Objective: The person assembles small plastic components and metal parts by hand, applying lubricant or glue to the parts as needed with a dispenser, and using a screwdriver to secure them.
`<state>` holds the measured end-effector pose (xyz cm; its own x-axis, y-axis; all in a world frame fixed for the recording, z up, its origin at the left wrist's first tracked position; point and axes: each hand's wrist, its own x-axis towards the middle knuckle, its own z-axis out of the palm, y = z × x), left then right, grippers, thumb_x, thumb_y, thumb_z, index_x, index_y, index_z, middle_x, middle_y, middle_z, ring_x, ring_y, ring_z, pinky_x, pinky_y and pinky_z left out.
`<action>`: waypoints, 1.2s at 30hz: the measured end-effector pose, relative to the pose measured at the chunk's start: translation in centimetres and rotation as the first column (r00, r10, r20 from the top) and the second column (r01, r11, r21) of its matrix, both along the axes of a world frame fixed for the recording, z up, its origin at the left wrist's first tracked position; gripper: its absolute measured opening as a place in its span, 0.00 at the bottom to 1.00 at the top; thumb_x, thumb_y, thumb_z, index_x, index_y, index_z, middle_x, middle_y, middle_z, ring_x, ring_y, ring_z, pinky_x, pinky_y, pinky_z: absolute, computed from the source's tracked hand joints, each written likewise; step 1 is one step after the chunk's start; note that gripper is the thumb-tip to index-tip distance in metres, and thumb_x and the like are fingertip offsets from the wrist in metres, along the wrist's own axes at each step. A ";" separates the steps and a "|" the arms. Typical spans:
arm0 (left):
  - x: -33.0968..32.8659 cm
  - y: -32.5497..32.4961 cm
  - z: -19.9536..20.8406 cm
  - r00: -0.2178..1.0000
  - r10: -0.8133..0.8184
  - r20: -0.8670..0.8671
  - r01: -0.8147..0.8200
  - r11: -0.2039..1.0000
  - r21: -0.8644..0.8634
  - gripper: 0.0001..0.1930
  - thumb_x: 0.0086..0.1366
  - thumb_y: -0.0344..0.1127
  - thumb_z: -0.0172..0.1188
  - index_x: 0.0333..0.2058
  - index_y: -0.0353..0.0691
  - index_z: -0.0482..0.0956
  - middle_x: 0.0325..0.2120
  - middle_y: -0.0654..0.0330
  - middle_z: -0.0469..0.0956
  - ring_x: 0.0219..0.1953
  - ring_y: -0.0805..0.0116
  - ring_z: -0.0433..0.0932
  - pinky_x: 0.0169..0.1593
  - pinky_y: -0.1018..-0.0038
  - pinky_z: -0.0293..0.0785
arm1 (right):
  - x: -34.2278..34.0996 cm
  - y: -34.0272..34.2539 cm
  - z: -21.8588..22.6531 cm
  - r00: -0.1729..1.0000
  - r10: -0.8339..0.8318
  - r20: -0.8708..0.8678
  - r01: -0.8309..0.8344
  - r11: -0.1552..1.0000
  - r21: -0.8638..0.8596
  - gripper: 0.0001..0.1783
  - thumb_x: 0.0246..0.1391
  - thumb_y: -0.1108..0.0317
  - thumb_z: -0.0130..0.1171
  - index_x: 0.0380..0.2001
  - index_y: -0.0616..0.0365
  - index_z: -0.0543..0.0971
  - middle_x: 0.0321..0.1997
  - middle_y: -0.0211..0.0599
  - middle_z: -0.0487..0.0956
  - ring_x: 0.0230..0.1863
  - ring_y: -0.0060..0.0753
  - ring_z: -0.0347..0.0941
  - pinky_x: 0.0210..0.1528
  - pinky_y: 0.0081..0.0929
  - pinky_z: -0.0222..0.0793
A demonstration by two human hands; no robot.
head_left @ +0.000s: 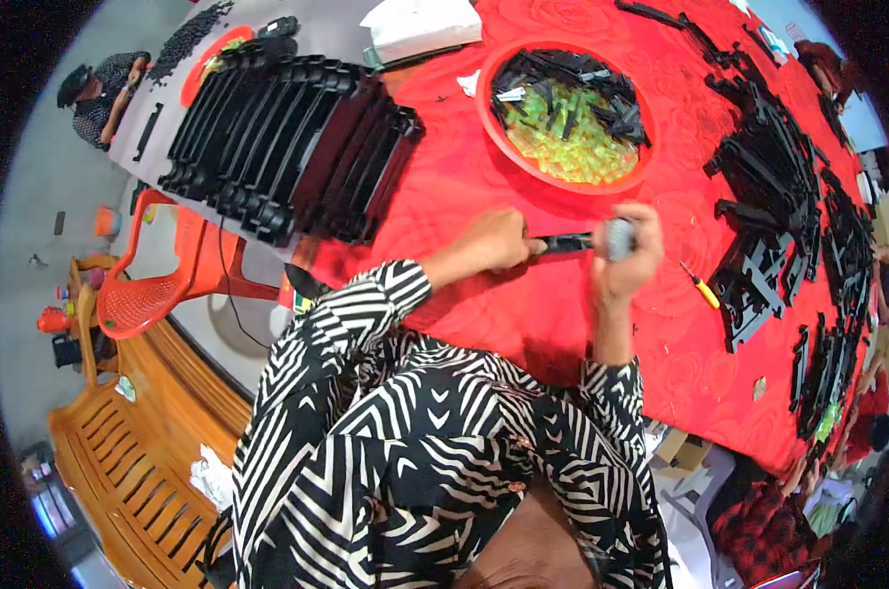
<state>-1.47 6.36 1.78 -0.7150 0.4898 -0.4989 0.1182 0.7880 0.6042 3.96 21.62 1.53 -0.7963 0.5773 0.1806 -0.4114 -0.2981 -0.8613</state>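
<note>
Strip (567, 243) before basin (504, 153), screwdriver (705, 291) rightward

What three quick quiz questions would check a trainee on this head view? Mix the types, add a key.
1. Fill the gap: the right hand holds a ____ roundish thing, and a black strip shows between it and the left hand.
2. True or false: the red bowl contains only black pieces.
3. Where is the yellow-handled screwdriver?
a) in the bowl
b) on the red tablecloth, right of the right hand
c) left of the left hand

Key: 1 grey. 2 False; yellow-green pieces are in there too. 3 b.
</note>
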 end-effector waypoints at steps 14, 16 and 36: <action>4.0 -8.4 -1.4 0.940 0.340 0.029 -0.322 0.856 0.405 0.10 0.54 0.29 0.51 0.35 0.31 0.70 0.24 0.52 0.74 0.27 0.63 0.74 0.32 0.69 0.70 | 4.5 -2.1 -1.3 0.968 0.212 0.132 -0.192 0.970 -0.146 0.11 0.54 0.65 0.44 0.29 0.62 0.70 0.11 0.27 0.60 0.08 0.18 0.51 0.09 0.18 0.47; 4.4 -8.4 0.2 0.914 0.353 0.201 -0.406 0.781 0.474 0.09 0.58 0.29 0.50 0.36 0.32 0.69 0.23 0.59 0.74 0.23 0.74 0.73 0.28 0.75 0.71 | 4.4 -3.0 -1.0 0.958 0.203 0.204 -0.178 0.975 -0.133 0.10 0.54 0.66 0.44 0.27 0.61 0.71 0.10 0.26 0.59 0.07 0.18 0.50 0.09 0.19 0.47; 4.5 -18.6 16.7 0.244 0.311 -0.919 -0.246 0.936 0.251 0.19 0.45 0.38 0.67 0.34 0.35 0.73 0.29 0.52 0.70 0.34 0.53 0.69 0.37 0.63 0.68 | 3.9 -4.2 -4.3 0.907 0.279 0.317 -0.265 0.960 -0.087 0.07 0.55 0.69 0.47 0.26 0.58 0.70 0.13 0.25 0.63 0.07 0.15 0.53 0.07 0.16 0.48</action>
